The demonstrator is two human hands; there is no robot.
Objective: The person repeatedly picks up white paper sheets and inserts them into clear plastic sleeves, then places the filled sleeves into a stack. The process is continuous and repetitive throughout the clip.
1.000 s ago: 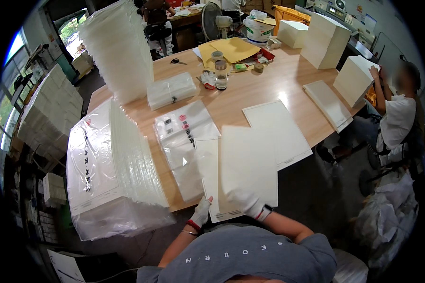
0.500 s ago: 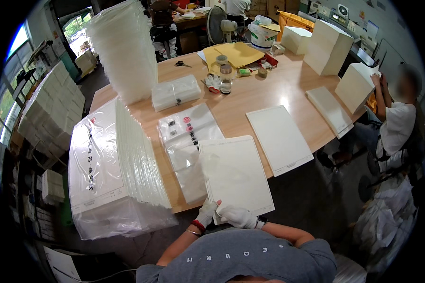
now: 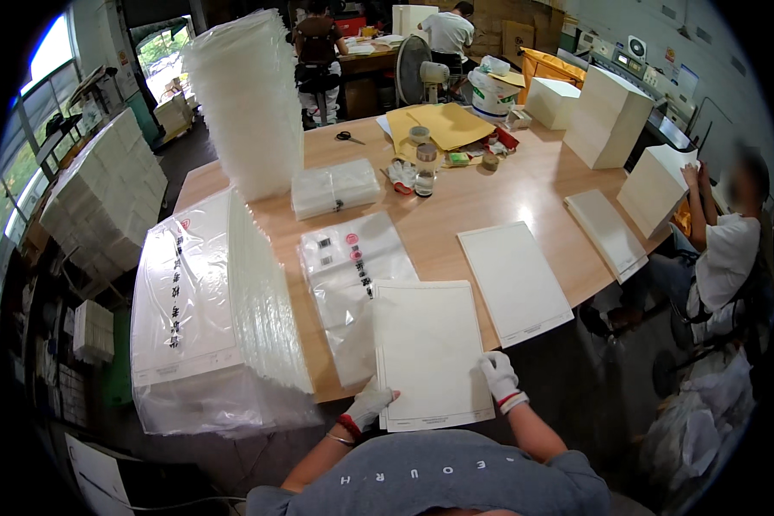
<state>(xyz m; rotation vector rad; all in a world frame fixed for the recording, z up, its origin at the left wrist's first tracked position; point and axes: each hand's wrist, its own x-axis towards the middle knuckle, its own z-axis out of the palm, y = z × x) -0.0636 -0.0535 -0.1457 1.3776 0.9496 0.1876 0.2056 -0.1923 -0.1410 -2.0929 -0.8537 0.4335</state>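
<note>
Both gloved hands, left hand (image 3: 368,406) and right hand (image 3: 500,378), grip with closed fingers a white sheet stack (image 3: 427,351) at the surface's near edge, beside the clear bag (image 3: 353,284), seemingly not yet bagged

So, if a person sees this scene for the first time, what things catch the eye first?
First, the white sheet stack at the near table edge, gripped by the gloved left hand and right hand. Next, the big plastic-wrapped bundle on the left, and the tall pile of clear bags behind it on the wooden table.
</note>
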